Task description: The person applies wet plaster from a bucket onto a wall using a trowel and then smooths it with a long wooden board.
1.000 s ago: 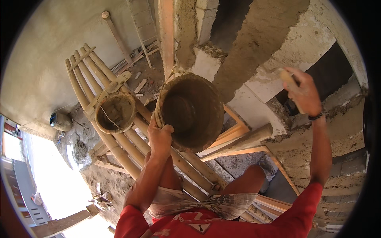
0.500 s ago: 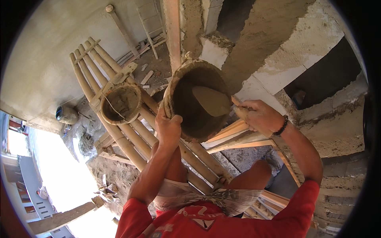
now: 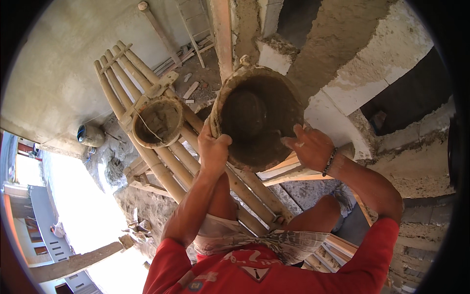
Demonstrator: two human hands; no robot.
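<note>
Before my chest is a mortar-caked bucket (image 3: 230, 90), its mouth tilted toward me and wet grey residue lining the dark inside. My left hand (image 3: 214, 152) is closed on its left rim, the thumb on the near side. At the right rim, my right hand (image 3: 313, 149) has its thumb and fingers against the edge, apparently gripping it. The trowel cannot be made out clearly now; a faint pale edge shows low inside the bucket. A second tub (image 3: 159, 122) holding some mortar, with a thin wire handle, rests left of my left hand.
A bamboo-pole platform (image 3: 164, 169) runs beneath the tub and my legs. Wooden frame pieces (image 3: 293, 169) lie below my right hand. A partly plastered block wall (image 3: 338, 54) with dark openings rises at the right. A ladder (image 3: 191, 32) and a dark drum (image 3: 90, 134) stand farther off.
The trowel, before in my right hand across the bucket's mouth, is no longer plainly seen. My right hand has come to the bucket's rim. The bucket sits slightly farther right in view.
</note>
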